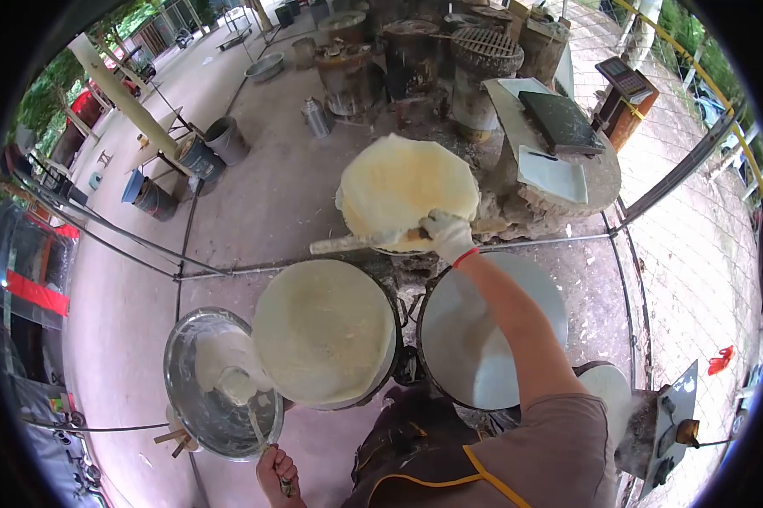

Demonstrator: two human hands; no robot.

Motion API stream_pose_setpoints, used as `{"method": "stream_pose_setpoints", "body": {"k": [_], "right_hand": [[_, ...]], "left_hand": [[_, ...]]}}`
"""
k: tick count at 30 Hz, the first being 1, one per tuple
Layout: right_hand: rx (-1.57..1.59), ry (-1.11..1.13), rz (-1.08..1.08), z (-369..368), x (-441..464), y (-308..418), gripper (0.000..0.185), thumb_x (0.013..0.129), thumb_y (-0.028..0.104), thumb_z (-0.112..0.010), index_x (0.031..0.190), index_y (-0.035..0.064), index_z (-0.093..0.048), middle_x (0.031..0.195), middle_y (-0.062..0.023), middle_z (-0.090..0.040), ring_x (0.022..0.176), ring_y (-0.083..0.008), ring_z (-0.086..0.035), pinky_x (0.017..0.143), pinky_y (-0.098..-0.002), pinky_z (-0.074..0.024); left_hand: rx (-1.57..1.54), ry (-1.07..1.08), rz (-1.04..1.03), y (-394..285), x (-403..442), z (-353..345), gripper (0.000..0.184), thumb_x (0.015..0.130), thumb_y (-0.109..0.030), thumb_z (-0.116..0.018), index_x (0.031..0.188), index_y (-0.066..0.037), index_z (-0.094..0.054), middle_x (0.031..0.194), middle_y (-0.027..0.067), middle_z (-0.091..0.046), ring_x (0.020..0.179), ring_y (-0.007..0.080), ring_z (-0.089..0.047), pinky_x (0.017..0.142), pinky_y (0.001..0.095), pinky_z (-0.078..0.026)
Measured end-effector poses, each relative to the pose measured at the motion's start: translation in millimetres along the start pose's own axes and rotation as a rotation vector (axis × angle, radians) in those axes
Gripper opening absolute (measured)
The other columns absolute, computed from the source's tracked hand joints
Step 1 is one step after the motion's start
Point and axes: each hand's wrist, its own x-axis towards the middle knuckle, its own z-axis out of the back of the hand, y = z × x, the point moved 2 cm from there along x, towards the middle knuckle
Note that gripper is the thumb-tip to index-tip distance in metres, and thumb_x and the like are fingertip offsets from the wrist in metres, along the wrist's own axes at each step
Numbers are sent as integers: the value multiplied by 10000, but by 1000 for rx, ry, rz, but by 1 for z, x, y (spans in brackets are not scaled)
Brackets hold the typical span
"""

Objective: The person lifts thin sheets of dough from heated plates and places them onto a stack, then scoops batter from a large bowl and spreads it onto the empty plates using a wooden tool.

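Here I see left hand (278, 474): fingers wrapped round ladle (237, 388) inside batter bowl (175, 343) | right gloved hand (446, 234): fingers gripping stick (356, 242) across near part of pancakes (407, 182) | two griddles (474, 356) between body and pancakes | black book (559, 121) on desk (600, 176), flask (316, 117) beyond.

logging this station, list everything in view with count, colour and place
metal basin: one, silver, lower left
batter: one pool, whitish, in basin
ladle: one, whitish, in basin
round pans: two, pale grey top showing on right one, centre
round layer: one, cream, on left pan
stacked sheets: count unclear, pale yellow, beyond pans
stick: one, whitish, across sheets' near edge
thermos: one, silver, floor beyond
stoves: several, brownish, top centre
grate: one, brownish, on a stove
buckets: at least three, greyish, upper left
slab: one, black, upper right
keypad device: one, dark, upper right
right grip: one, white glove, on stick
left grip: one, bare, on ladle
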Motion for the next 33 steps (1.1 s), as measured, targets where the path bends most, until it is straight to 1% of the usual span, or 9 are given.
{"method": "stream_pose_setpoints", "body": {"k": [2,5,12,15,18,21,25,30,33], "right_hand": [[-17,59,-13,-18,-7,7,147,772,199,-565,898,129,-593,900,-73,-569,794,-255,-623,669,-389,-496],[37,82,-44,-23,-6,21,164,784,204,-556,926,131,-594,900,-77,-572,813,-257,-626,659,-390,-502],[19,347,-180,13,-28,84,348,805,288,-573,1120,143,-557,962,-118,-609,830,-277,-629,663,-402,-513],[269,109,10,-2,-56,134,372,822,294,-562,1165,153,-534,998,-151,-612,784,-299,-628,645,-407,-508],[711,455,-118,-1,-75,218,399,852,330,-531,1211,158,-511,941,-182,-626,785,-351,-617,649,-437,-491],[927,670,-200,-18,-100,316,416,877,354,-499,1208,102,-525,849,-157,-649,716,-251,-621,646,-383,-465],[374,855,172,-36,-102,454,348,913,319,-433,1142,85,-551,816,-193,-636,747,-334,-621,661,-446,-465],[146,912,205,-102,-48,564,316,910,290,-407,1108,123,-588,928,-183,-641,853,-359,-620,728,-458,-483],[113,969,143,-123,-45,607,318,895,282,-414,1078,118,-615,956,-178,-642,891,-354,-621,760,-465,-481]], "left_hand": [[13,-11,-32,0,5,13,327,979,-217,-352,676,-94,-357,525,23,-352,354,100,-290,311,215,-261],[137,-272,-98,5,-20,-62,90,869,-85,-511,928,-20,-491,614,-6,-413,414,55,-339,324,190,-272],[55,-162,-78,-14,-18,-50,103,875,-107,-529,919,-19,-498,602,-4,-415,396,59,-328,314,195,-262],[-100,-13,-66,-29,-16,-35,115,902,-132,-489,911,-17,-495,601,5,-411,387,66,-322,305,198,-258],[-199,-40,-46,-58,-16,-11,167,936,-179,-435,892,-28,-493,612,8,-408,382,74,-316,309,203,-262],[-113,-93,-87,-89,-6,55,170,918,-201,-471,877,-37,-489,641,22,-436,414,84,-357,345,225,-301],[112,-255,-74,-135,40,147,119,886,-151,-490,839,-43,-473,659,34,-459,447,94,-395,371,241,-321],[122,-277,235,-166,96,262,128,852,-113,-511,751,-51,-461,630,35,-451,444,104,-409,386,250,-348],[636,-405,130,-174,121,299,156,813,-143,-548,762,-8,-491,612,73,-482,447,150,-481,394,292,-394]]}}
